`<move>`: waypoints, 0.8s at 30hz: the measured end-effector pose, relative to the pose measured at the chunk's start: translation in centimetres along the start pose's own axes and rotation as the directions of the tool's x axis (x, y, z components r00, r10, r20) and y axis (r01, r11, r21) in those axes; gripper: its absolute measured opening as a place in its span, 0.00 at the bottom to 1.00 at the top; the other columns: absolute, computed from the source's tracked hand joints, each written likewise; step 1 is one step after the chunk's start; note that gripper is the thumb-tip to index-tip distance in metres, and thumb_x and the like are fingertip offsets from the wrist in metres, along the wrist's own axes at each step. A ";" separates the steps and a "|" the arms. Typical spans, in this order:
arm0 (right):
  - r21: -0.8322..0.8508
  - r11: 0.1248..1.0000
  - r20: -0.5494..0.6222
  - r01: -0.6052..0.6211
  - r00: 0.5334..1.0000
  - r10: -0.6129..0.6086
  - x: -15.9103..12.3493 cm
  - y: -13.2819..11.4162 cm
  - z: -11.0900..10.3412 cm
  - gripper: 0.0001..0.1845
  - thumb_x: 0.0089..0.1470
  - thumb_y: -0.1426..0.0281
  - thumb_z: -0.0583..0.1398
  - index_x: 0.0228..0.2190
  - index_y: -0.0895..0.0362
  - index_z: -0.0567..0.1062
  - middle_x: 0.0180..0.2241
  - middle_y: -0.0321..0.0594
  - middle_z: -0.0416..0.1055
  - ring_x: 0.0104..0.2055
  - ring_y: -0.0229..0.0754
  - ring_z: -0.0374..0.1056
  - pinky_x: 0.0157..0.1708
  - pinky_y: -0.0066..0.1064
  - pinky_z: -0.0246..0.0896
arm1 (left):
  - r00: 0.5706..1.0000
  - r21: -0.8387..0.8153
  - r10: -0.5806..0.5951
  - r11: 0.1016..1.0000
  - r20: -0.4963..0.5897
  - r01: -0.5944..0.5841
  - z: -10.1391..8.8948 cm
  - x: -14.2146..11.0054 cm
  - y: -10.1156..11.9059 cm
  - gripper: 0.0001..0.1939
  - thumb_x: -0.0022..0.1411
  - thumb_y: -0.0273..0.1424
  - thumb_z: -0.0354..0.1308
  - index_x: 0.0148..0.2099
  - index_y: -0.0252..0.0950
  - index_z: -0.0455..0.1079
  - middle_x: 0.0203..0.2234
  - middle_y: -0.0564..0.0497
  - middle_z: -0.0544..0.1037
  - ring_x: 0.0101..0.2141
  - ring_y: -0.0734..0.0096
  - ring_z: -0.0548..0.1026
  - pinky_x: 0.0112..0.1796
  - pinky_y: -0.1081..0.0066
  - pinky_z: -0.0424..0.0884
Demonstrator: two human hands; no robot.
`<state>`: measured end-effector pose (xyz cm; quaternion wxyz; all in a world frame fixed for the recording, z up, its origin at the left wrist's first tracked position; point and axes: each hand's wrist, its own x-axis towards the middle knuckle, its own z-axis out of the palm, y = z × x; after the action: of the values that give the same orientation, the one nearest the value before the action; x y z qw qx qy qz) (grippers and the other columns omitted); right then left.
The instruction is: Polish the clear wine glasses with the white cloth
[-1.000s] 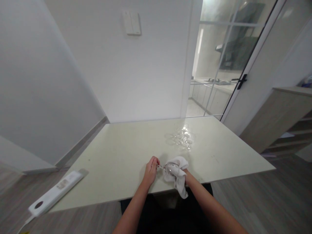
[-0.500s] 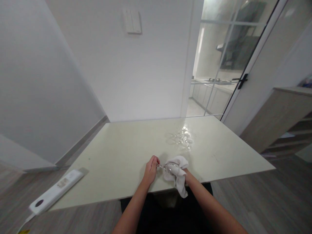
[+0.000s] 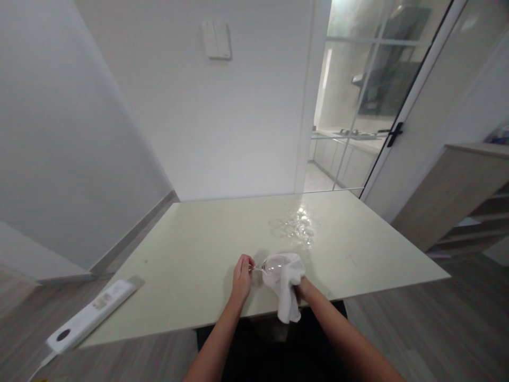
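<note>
A clear stemmed wine glass (image 3: 271, 265) lies sideways just above the near edge of the cream table (image 3: 191, 254). My left hand (image 3: 241, 277) is closed around its stem and foot end. My right hand (image 3: 301, 286) is mostly hidden under a white cloth (image 3: 285, 284), which wraps the bowl of the glass and hangs down over the table edge. Both forearms reach in from the bottom of the view.
Several more clear glasses (image 3: 296, 227) stand together farther back on the table, right of centre. A white remote-like device (image 3: 89, 317) lies at the table's near left corner. A wall with a light switch (image 3: 216, 38) is behind, a glass door (image 3: 369, 95) and wooden shelving (image 3: 465, 201) to the right.
The glass and cloth have shifted slightly left and up; the cloth now covers more of the bowl and hangs straighter. My left hand moved a little left with the stem.
</note>
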<state>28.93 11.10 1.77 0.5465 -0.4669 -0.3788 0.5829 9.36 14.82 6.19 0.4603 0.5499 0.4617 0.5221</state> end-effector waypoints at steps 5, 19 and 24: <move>0.043 0.999 0.055 0.021 0.998 -0.023 -0.1 -0.9 0.9 0.20 0.40 0.51 0.61 0.29 0.54 0.75 0.34 0.44 0.77 0.46 0.51 0.69 0.54 0.46 0.55 | 0.994 0.079 0.068 0.994 0.090 -0.076 0.2 -0.2 0.1 0.20 0.66 0.45 0.42 0.30 0.37 0.63 0.21 0.54 0.62 0.22 0.74 0.61 0.22 0.75 0.57; -0.073 0.982 0.212 0.176 0.964 -0.157 0.1 -1.1 1.1 0.18 0.39 0.63 0.66 0.36 0.54 0.77 0.35 0.42 0.77 0.46 0.50 0.70 0.54 0.45 0.58 | 0.984 0.089 0.042 0.994 0.175 -0.058 0.1 -0.3 0.1 0.23 0.66 0.48 0.40 0.30 0.36 0.63 0.19 0.55 0.61 0.20 0.75 0.59 0.21 0.74 0.56; -0.036 0.998 0.111 0.041 0.993 -0.037 -0.3 -0.6 1.1 0.23 0.37 0.54 0.66 0.35 0.55 0.78 0.34 0.44 0.77 0.47 0.54 0.70 0.51 0.47 0.60 | 0.981 0.083 0.050 0.994 0.186 -0.066 0.2 -0.4 0.1 0.23 0.66 0.48 0.40 0.30 0.36 0.63 0.20 0.55 0.61 0.20 0.75 0.60 0.22 0.75 0.56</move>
<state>28.02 10.94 2.64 0.5271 -0.4370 -0.4286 0.5895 9.50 14.42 6.18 0.4609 0.6288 0.4237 0.4612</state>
